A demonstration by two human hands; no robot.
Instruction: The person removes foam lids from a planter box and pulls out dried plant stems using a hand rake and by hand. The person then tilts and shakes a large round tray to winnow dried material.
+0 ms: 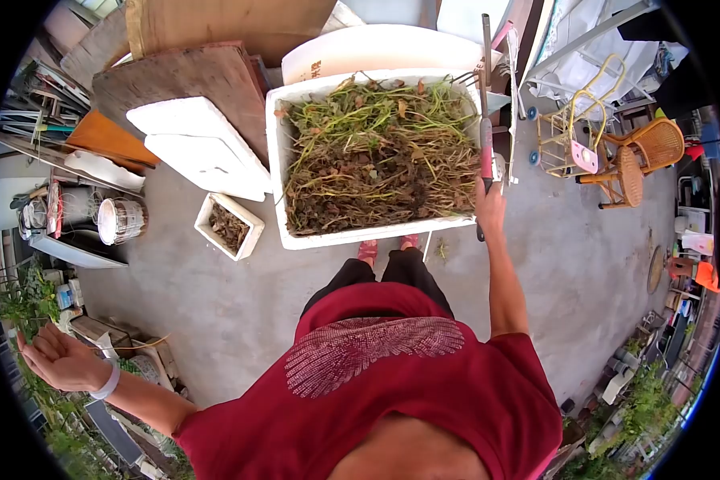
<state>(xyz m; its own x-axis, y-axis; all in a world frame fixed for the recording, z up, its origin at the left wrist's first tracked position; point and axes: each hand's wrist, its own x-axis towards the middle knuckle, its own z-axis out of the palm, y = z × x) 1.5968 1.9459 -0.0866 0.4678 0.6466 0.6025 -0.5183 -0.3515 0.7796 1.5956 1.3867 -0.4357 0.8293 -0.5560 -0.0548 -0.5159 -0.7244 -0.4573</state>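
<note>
My right hand [492,206] is closed round the handle of a long garden tool with a red grip [486,148], held upright along the right rim of a big white foam box [276,180]. Thin dark prongs [462,78] show by the tool's upper part; I cannot tell whether they belong to it. The box is filled with cut plant stems [376,152], green at the far side and brown and dry nearer me. Far out to the left, my left hand [62,360] hangs with loosely bent fingers and nothing visible in it. A pale band circles that wrist.
A small foam box [256,240] of dry leaves stands left of the big one, near white foam lids [204,144]. Wooden boards [184,88] lean behind. A paint-stained bucket [120,222] sits left; a wicker chair [660,140] and a yellow-framed cart [572,144] stand right.
</note>
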